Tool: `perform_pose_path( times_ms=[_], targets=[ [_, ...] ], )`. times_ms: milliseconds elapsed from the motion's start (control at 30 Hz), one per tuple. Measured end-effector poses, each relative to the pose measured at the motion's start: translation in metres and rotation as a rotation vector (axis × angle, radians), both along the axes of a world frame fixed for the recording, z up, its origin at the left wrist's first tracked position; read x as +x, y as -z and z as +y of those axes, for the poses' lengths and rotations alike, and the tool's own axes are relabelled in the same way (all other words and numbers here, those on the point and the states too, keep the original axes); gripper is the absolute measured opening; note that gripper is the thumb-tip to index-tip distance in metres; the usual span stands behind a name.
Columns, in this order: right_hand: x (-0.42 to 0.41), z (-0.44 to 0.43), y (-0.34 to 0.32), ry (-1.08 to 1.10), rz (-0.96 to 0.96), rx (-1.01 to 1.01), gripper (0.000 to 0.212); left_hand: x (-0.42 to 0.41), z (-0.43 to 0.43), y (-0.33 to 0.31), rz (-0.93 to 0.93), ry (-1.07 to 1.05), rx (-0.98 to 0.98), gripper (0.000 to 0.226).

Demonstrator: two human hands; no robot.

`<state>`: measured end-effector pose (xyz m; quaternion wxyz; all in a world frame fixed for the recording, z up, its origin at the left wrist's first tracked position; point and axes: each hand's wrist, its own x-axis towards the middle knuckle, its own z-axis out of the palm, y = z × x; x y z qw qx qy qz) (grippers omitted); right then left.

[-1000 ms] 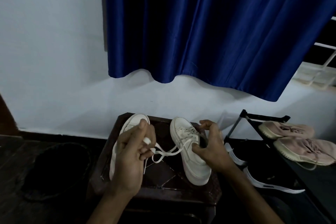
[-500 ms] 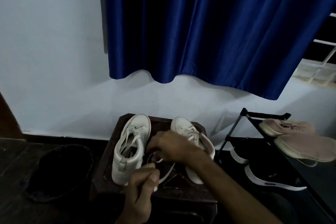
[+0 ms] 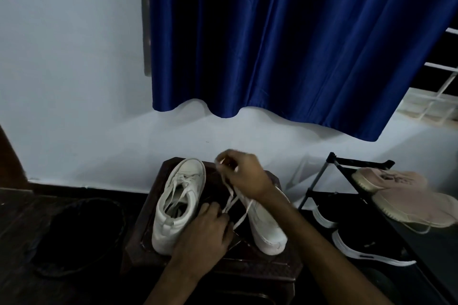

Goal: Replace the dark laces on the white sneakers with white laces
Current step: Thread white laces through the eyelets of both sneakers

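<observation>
now | right hand (image 3: 244, 176) — fingers pinch white lace (image 3: 231, 199) | left hand (image 3: 203, 233) — fingers grip it

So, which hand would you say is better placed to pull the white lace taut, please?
Probably the right hand: raised over the right sneaker, it pinches the white lace. The left hand sits low beside the left sneaker, holding the lace's lower strands.

Stool (image 3: 145, 240) top: left-side sneaker (image 3: 178, 205) and right-side sneaker (image 3: 269, 230), with a narrow gap between them, blocked by the left hand (image 3: 203, 233) and a slack lace (image 3: 231, 197).
Right flank: shoe rack (image 3: 319, 181), near.
Left flank: dark bin (image 3: 81, 230).
Overhead: open up to the curtain (image 3: 272, 44) hem.
</observation>
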<state>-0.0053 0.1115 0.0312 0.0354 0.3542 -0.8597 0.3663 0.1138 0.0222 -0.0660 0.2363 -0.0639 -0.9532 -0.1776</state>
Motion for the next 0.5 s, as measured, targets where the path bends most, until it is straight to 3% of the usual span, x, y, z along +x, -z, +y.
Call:
perform_pose_path(
  times_ms=[100,200,300,400,500],
  targets=[
    [-0.011,0.009,-0.026,0.052,-0.102,-0.201,0.011,-0.006,0.008,0.000,-0.077,-0.132,-0.138,0.015],
    [-0.015,0.019,-0.043,0.074,-0.182,-0.345,0.006,-0.005,0.014,-0.022,0.114,-0.156,0.020,0.011],
    [-0.008,0.026,-0.055,0.028,-0.310,-0.480,0.003,-0.015,0.013,-0.057,0.293,-0.172,0.462,0.019],
    [0.000,0.027,-0.052,-0.006,-0.447,-0.585,0.009,-0.038,0.011,-0.086,0.179,-0.046,0.966,0.027],
    [0.001,0.029,-0.043,0.009,-0.466,-0.624,0.013,-0.057,0.015,-0.105,0.073,0.088,1.225,0.029]
  ],
)
